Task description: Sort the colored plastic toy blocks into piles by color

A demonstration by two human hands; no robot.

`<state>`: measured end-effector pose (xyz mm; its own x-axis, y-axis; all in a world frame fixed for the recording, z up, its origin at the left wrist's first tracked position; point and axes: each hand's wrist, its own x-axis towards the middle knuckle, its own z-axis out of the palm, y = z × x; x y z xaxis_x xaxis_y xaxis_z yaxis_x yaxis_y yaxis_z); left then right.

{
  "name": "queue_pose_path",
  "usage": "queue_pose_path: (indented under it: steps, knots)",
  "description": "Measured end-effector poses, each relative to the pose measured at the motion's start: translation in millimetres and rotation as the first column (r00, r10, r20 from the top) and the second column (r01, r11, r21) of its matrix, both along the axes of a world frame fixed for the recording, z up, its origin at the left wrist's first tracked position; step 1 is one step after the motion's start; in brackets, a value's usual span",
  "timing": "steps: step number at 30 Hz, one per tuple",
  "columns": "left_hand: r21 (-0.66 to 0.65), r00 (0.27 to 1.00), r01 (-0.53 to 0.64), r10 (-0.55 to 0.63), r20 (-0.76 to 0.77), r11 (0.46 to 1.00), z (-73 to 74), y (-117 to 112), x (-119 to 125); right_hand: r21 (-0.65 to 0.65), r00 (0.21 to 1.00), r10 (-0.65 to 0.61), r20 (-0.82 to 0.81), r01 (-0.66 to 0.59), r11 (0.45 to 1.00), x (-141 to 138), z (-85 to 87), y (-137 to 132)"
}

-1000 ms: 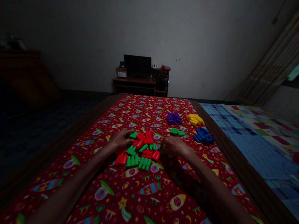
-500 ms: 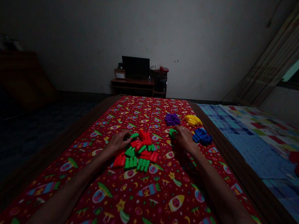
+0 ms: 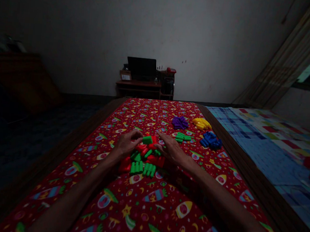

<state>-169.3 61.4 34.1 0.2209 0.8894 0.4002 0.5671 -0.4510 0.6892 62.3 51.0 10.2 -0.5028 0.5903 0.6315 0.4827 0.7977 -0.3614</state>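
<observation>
My left hand (image 3: pixel 127 142) pinches a green plastic piece (image 3: pixel 147 140) at the far side of a mixed pile. The pile holds red pieces (image 3: pixel 155 160) and green ribbed pieces (image 3: pixel 136 167), lying close together on the red printed cloth (image 3: pixel 158 209). My right hand (image 3: pixel 170 147) reaches over the pile's right side, thumb and fingers apart, with nothing visible between them. A small group of green pieces (image 3: pixel 182 137) lies beyond and to the right of my right hand.
Separate heaps of purple pieces (image 3: pixel 180 122), yellow pieces (image 3: pixel 202 123) and blue pieces (image 3: pixel 211 140) lie at the table's far right. A bed with a plaid cover (image 3: pixel 262 153) stands along the right side. Past the table's far end is a desk with a monitor (image 3: pixel 141 68).
My right hand has let go of green pieces beside the blue heap and moved left to the mixed pile. My left hand has lifted a green piece slightly and moved it right.
</observation>
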Motion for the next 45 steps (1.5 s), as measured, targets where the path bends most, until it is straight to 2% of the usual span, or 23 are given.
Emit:
queue_pose_path:
  steps: [2,4,7,10,14,16,19,21,23,26,28,30,32,35,37,39,41,43,45]
  knots:
    - [-0.016,0.994,0.107,-0.108,-0.020,0.994,3.5,-5.9,8.4,-0.047,0.999,0.006,0.042,-0.004,0.999,-0.3,4.4,-0.6]
    - [-0.031,0.986,0.155,-0.157,-0.064,0.987,1.1,-5.5,8.7,-0.135,0.987,-0.047,0.157,0.069,0.988,1.7,10.9,-0.2]
    - [0.009,0.980,0.054,-0.051,-0.192,0.999,-10.6,5.7,-10.8,-0.202,0.921,-0.219,0.323,0.293,0.934,13.4,22.0,5.3]
    - [0.007,0.933,-0.076,0.074,-0.352,0.997,-23.0,18.9,-40.7,-0.223,0.829,-0.341,0.443,0.470,0.854,36.2,30.5,15.4]
    - [-0.161,0.908,-0.093,0.017,-0.418,0.983,-27.5,26.7,-56.9,-0.199,0.703,-0.479,0.526,0.649,0.734,67.3,34.0,25.7]
    - [-0.197,0.923,-0.102,0.019,-0.384,0.975,-24.0,27.7,-52.7,-0.177,0.689,-0.539,0.483,0.681,0.711,74.5,33.9,27.6]
    - [-0.146,0.963,-0.157,0.119,-0.242,0.977,-14.9,27.0,-40.5,-0.206,0.788,-0.522,0.327,0.598,0.774,68.6,33.4,26.7]
    - [-0.099,0.982,-0.171,0.162,-0.096,0.980,-8.8,23.4,-30.0,-0.283,0.894,-0.401,0.198,0.444,0.850,53.5,32.4,22.9]
    - [-0.092,0.991,-0.127,0.131,0.036,0.988,-4.4,15.9,-16.5,-0.381,0.973,-0.220,0.069,0.229,0.896,32.8,30.2,16.1]
    - [-0.118,0.987,-0.002,0.021,0.158,0.993,-1.2,-0.5,7.1,-0.480,0.997,-0.012,-0.078,-0.027,0.877,2.9,25.9,3.2]
    - [-0.119,0.986,0.062,-0.042,0.163,0.991,-0.2,-10.6,19.4,-0.487,0.996,0.033,-0.083,-0.069,0.870,-7.9,25.1,-2.3]
    - [-0.085,0.990,0.085,-0.074,0.121,0.993,0.7,-16.3,25.0,-0.467,1.000,0.016,-0.003,-0.015,0.884,-6.9,27.8,-2.2]
    - [-0.009,0.996,0.078,-0.077,0.046,0.997,1.1,-17.1,23.9,-0.436,0.992,-0.076,0.102,0.113,0.893,5.7,33.8,3.2]
    - [0.105,0.973,0.167,-0.146,-0.178,0.980,-1.8,-14.7,16.6,-0.390,0.938,-0.215,0.273,0.313,0.866,36.9,43.7,15.0]
    - [0.118,0.909,0.257,-0.198,-0.365,0.959,-7.0,-14.8,12.9,-0.365,0.880,-0.262,0.396,0.412,0.835,56.4,47.3,20.1]
    - [0.120,0.852,0.246,-0.156,-0.500,0.962,-13.9,-17.2,11.3,-0.319,0.812,-0.325,0.484,0.510,0.799,69.2,47.5,21.6]
    - [0.151,0.818,0.163,-0.047,-0.573,0.975,-20.4,-19.7,10.4,-0.254,0.746,-0.407,0.528,0.596,0.762,74.7,45.6,20.5]
    - [0.192,0.800,0.109,0.028,-0.600,0.975,-24.8,-19.9,8.9,-0.188,0.695,-0.459,0.553,0.641,0.744,75.0,43.7,18.7]
    - [0.214,0.813,0.108,0.037,-0.581,0.971,-26.4,-16.3,6.8,-0.135,0.670,-0.478,0.568,0.649,0.749,71.6,43.1,16.9]
